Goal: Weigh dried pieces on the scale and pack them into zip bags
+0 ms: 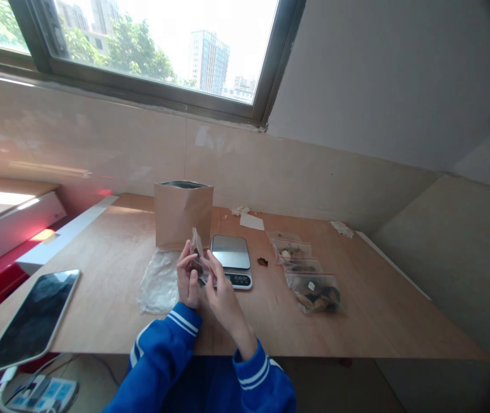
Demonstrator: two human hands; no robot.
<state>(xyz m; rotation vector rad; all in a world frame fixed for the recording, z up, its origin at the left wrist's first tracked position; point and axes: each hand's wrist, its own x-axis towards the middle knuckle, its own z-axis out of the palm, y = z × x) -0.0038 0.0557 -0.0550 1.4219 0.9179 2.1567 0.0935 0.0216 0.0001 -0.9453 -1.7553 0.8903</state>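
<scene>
Both hands, the left hand (188, 281) and right hand (221, 289), pinched a small clear bag (197, 248) upright between them, just in front of the scale (232, 260), probably to work its top. The paper bag (183, 214) stood behind; open desk (378, 321) lay rightward beyond the filled bags (309, 281).

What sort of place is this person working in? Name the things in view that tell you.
Probably a small packing or weighing workstation by a window: a plywood table carries a digital scale, a standing brown paper bag and filled zip bags.
</scene>
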